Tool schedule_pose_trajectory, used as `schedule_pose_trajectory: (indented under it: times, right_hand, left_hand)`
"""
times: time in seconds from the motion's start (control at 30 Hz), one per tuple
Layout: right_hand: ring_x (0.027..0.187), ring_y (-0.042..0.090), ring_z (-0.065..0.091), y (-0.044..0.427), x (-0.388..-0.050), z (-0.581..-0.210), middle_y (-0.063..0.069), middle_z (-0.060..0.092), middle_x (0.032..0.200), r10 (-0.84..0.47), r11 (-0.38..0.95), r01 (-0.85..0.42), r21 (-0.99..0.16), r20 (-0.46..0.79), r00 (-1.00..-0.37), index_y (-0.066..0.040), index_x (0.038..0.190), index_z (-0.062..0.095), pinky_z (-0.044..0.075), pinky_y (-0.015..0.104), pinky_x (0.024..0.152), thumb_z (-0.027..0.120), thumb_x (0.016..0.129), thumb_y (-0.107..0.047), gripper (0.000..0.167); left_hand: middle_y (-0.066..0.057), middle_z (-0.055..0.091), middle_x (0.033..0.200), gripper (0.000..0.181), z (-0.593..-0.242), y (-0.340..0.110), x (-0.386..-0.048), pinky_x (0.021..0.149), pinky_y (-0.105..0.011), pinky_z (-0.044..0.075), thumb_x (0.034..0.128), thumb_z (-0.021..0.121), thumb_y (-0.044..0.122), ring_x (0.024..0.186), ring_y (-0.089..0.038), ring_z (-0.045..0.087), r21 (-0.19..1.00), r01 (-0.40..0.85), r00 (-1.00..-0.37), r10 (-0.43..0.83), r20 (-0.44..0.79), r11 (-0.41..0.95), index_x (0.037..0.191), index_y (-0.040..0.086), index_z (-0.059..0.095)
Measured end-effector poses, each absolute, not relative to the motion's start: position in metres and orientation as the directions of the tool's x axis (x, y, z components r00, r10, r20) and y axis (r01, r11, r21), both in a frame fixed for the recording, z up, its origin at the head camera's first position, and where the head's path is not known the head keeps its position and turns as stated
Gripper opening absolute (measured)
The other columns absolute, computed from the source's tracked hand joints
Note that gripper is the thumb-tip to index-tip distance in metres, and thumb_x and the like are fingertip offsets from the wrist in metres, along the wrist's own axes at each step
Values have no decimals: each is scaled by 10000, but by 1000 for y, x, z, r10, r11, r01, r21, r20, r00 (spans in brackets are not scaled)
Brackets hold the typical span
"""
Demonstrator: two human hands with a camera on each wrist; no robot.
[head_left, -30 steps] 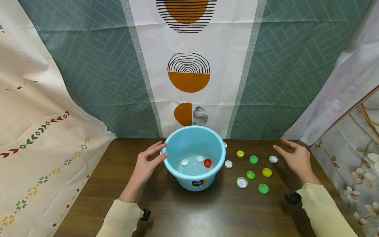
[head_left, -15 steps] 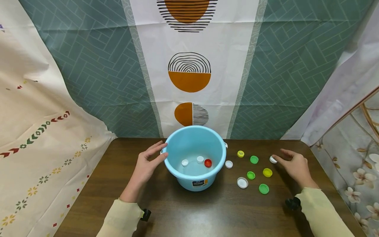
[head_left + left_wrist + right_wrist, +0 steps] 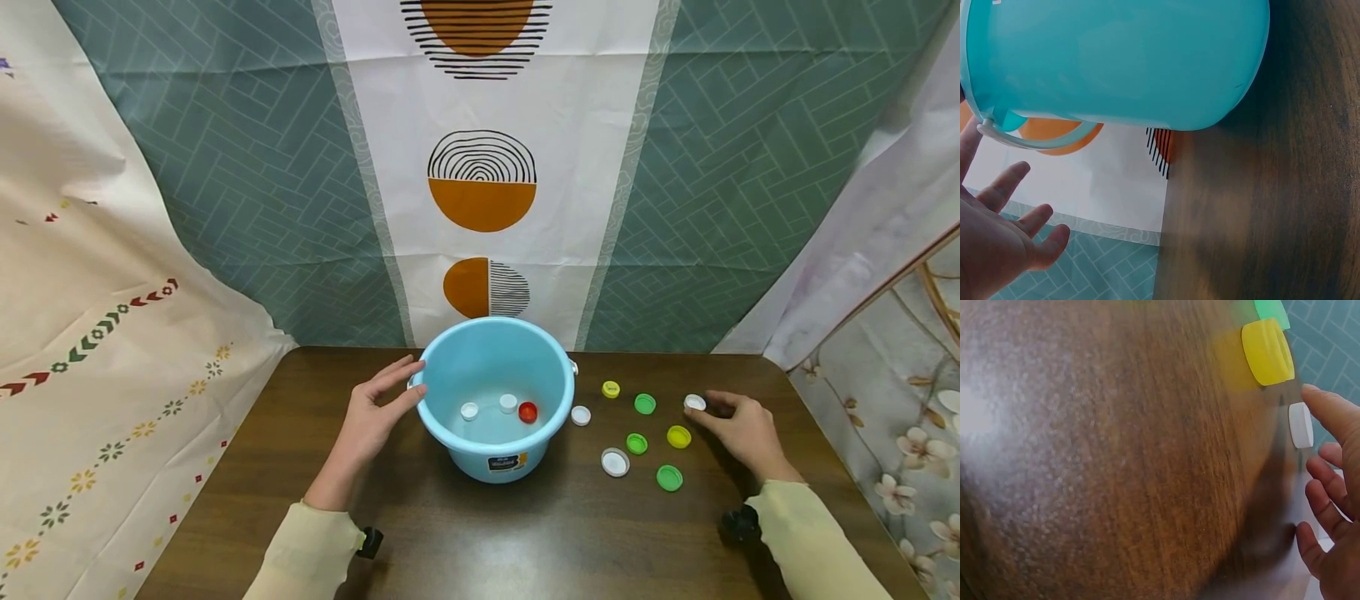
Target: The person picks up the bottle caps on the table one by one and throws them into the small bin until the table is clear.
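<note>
A light-blue bucket [image 3: 491, 454] stands upright on the table, with two white caps [image 3: 468, 412] [image 3: 508, 403] and a red cap [image 3: 528, 412] on its floor. My left hand [image 3: 372, 417] rests its fingertips on the bucket's left rim, fingers spread; in the left wrist view the hand [image 3: 997, 244] is beside the bucket [image 3: 1129, 62] and its handle. At the right, my right hand [image 3: 746, 433] has thumb and index finger at either side of a white cap [image 3: 695, 402]. The right wrist view shows this cap [image 3: 1300, 425] between thumb and fingers of the hand [image 3: 1341, 487].
Between bucket and right hand lie yellow caps [image 3: 611, 389] [image 3: 678, 437], green caps [image 3: 645, 404] [image 3: 637, 443] [image 3: 670, 478] and white caps [image 3: 581, 416] [image 3: 615, 462] on the brown table [image 3: 480, 550]. Patterned cloth [image 3: 262, 167] hangs behind and at both sides.
My right hand has come down and closer to the white cap, its thumb and index finger now about it. My left hand has stayed at the bucket's rim.
</note>
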State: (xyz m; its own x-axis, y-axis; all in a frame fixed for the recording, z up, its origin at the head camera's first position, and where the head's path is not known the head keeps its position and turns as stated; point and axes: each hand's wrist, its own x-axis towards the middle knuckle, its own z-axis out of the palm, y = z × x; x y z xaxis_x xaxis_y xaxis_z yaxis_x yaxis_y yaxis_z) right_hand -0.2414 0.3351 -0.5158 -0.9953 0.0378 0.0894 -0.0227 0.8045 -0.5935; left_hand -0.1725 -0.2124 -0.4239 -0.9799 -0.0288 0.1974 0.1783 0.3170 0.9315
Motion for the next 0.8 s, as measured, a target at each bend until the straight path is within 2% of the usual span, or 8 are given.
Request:
schedule_pose_trajectory:
  times: [0.17, 0.43, 0.8]
  right_hand:
    - [1017, 380, 576, 334, -242, -519, 245, 612, 1169, 27, 819, -38, -573, 105, -994, 24, 1255, 557, 447, 548, 812, 664, 787, -554, 751]
    - [969, 350, 595, 332, -244, -524, 209, 652, 1088, 39, 838, -35, -545, 124, -992, -10, 1207, 602, 436, 520, 747, 663, 793, -545, 680]
    - [969, 356, 585, 329, -246, -524, 204, 640, 1090, 38, 851, -34, -525, 125, -991, -43, 1171, 631, 415, 511, 709, 637, 808, -558, 630]
  left_hand:
    - [125, 493, 1367, 385, -424, -212, -172, 1044, -583, 309, 812, 701, 419, 1330, -109, 376, 933, 176, -980, -29, 195, 312, 1181, 322, 648]
    - [129, 491, 1367, 390, -424, -212, -172, 1048, -590, 297, 814, 702, 411, 1333, -100, 372, 931, 192, -978, -21, 208, 310, 1187, 314, 646]
    - [95, 487, 1380, 378, -423, -213, -172, 1043, -599, 299, 828, 695, 387, 1347, -144, 367, 929, 197, -977, -18, 213, 313, 1192, 301, 645]
